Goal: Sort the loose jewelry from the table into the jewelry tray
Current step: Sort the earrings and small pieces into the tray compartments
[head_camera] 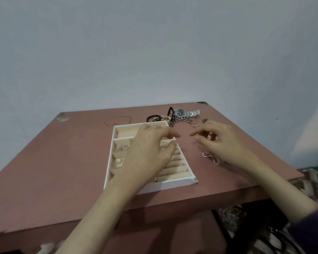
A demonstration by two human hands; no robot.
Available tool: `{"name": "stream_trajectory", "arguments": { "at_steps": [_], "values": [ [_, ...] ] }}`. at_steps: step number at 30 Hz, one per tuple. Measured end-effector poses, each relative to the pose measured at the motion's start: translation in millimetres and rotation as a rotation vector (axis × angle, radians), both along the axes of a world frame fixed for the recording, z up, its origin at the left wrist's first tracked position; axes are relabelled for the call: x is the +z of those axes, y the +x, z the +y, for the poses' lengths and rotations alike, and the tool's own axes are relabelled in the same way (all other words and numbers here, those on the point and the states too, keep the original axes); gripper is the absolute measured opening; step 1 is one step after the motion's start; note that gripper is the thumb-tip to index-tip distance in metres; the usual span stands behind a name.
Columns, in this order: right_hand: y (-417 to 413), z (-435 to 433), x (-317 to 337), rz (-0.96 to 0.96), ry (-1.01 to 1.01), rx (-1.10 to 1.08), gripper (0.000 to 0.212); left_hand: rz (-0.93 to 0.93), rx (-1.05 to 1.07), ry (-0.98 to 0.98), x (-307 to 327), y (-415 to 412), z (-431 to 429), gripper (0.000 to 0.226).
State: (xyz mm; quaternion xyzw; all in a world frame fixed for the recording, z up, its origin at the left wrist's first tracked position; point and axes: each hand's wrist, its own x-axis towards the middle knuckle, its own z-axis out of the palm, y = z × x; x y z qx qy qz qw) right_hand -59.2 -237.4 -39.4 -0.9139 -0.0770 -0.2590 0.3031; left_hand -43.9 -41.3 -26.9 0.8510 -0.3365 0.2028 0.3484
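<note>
My left hand (149,149) hovers over the jewelry tray (173,182), fingers loose, holding nothing. My right hand (218,138) curls over the pink chain (210,158) right of the tray; can't tell if it grips. The watch (181,112) lies far.

Both bare forearms reach in from the near side; left hand (151,149) hovers palm-down, fingers relaxed, right hand (222,142) beside it, fingers loosely curled.

Light: dim, flat, cool grey
Bright patch: wall (312,129), far right
Shadows: faint, soft-edged on table (44,162)
Blur: left hand (151,149) and right hand (222,142) smeared
Edges: table lines bowed
</note>
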Motion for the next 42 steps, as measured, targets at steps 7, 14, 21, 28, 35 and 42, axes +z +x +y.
{"name": "stream_trajectory", "arguments": {
  "at_steps": [7,14,21,28,35,42],
  "values": [
    [-7,-53,-9,-0.025,-0.007,-0.156,0.02,0.033,-0.117,0.12,-4,-5,-71,0.014],
    [-9,-59,-19,-0.089,-0.028,-0.241,0.02,0.046,-0.095,0.306,-18,-10,-109,0.023],
    [-10,-53,-23,-0.1,-0.178,-0.272,0.016,-0.032,-0.058,0.395,-18,-13,-112,0.031],
    [-10,-54,-23,-0.118,-0.174,-0.31,0.018,0.088,-0.122,0.552,-13,-1,-118,0.019],
    [-10,-56,-23,-0.137,-0.135,-0.309,0.017,0.184,-0.17,0.43,-8,3,-116,0.008],
    [-16,-55,-18,-0.137,-0.044,-0.189,0.011,0.213,-0.059,0.075,3,16,-84,0.009]
  ]
}}
